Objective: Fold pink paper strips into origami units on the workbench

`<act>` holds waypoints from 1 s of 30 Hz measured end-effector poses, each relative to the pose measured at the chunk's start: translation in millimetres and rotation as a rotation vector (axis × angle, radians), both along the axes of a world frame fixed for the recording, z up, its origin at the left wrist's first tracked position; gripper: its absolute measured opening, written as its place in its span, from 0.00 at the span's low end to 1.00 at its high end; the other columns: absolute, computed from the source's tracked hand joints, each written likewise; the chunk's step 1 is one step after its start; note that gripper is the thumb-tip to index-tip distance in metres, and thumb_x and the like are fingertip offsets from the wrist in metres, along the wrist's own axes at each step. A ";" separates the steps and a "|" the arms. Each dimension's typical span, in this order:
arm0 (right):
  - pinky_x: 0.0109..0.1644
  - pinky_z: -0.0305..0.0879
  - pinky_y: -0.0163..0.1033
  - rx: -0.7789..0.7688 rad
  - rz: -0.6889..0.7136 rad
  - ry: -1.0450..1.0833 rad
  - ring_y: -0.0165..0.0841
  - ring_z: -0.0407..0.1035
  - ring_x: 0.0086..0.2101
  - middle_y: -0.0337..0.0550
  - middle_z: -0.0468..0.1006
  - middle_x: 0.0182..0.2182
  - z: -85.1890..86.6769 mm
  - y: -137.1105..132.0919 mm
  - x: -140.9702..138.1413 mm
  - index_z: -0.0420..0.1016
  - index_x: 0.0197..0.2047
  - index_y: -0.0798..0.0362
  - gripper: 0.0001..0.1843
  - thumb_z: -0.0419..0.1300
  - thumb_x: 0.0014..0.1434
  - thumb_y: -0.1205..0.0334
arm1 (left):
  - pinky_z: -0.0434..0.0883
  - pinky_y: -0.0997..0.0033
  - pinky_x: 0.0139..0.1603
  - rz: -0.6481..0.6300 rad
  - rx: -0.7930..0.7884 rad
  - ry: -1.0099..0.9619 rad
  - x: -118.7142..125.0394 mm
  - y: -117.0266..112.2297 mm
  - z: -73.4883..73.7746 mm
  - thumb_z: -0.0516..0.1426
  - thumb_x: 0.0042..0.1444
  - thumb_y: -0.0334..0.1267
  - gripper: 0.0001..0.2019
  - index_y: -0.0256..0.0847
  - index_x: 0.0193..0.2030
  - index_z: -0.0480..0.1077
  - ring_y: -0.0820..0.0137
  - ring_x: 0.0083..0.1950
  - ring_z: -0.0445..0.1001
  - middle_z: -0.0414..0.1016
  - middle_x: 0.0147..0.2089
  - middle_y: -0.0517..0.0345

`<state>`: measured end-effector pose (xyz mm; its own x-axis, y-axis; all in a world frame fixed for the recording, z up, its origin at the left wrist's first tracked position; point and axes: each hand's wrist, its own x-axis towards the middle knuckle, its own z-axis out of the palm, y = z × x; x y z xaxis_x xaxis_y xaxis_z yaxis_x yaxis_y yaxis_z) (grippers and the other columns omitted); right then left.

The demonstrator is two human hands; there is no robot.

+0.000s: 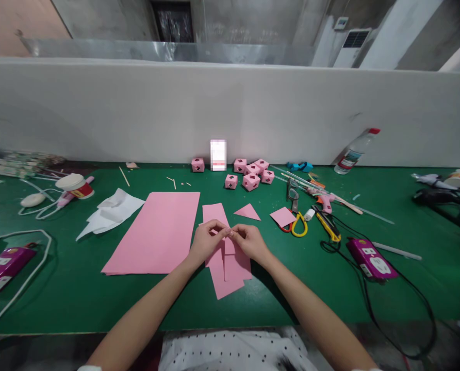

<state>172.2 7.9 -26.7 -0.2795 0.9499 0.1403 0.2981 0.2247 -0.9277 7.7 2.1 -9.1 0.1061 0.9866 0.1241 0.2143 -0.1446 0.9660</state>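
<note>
Near the middle of the table, my left hand [208, 242] and my right hand [253, 242] meet at the fingertips. Both are closed in a pinch on a small piece of pink paper, mostly hidden by the fingers. Under them lie overlapping pink paper strips [227, 286]. A stack of large pink sheets [156, 232] is left of my left hand. Beyond my right hand lie a pink paper triangle [248, 212] and a pink paper square [283, 216], which partly covers yellow-handled scissors [299, 226].
Several pink paper cubes [251, 181] stand by the white partition [137, 113], near a lit phone [218, 154]. On the right are a utility knife [328, 226], pink glue gun [325, 201], purple power strip [371, 259] and bottle [349, 158]. Crumpled white paper [110, 212] and a cup [79, 186] lie left.
</note>
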 end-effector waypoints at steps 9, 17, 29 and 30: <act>0.25 0.49 0.33 -0.006 0.019 0.013 0.27 0.56 0.21 0.35 0.67 0.18 -0.3 0.4 -1.0 0.76 0.30 0.54 0.15 0.57 0.59 0.52 | 0.68 0.73 0.30 0.012 -0.056 -0.081 -1.2 1.6 -0.4 0.61 0.51 0.43 0.10 0.37 0.27 0.74 0.71 0.28 0.71 0.75 0.27 0.56; 0.27 0.53 0.33 -0.081 0.048 0.074 0.27 0.60 0.23 0.37 0.72 0.23 6.6 2.9 0.9 0.76 0.31 0.56 0.16 0.61 0.56 0.50 | 0.67 0.74 0.30 0.035 -0.106 -0.125 -3.1 2.0 1.4 0.62 0.50 0.44 0.11 0.37 0.29 0.75 0.73 0.27 0.69 0.74 0.28 0.57; 0.31 0.59 0.34 -0.303 0.108 0.331 0.29 0.66 0.26 0.38 0.75 0.25 15.5 2.2 5.4 0.75 0.33 0.55 0.20 0.66 0.50 0.44 | 0.67 0.74 0.32 -0.128 -0.221 -0.334 -7.3 0.7 9.9 0.65 0.48 0.45 0.15 0.38 0.39 0.78 0.74 0.30 0.68 0.77 0.37 0.53; 0.29 0.58 0.33 -0.316 0.102 0.347 0.28 0.65 0.25 0.36 0.74 0.23 15.5 1.7 4.8 0.73 0.35 0.55 0.21 0.66 0.49 0.45 | 0.67 0.74 0.32 -0.128 -0.231 -0.341 -7.6 1.5 9.2 0.65 0.48 0.45 0.16 0.38 0.41 0.78 0.74 0.29 0.68 0.76 0.36 0.53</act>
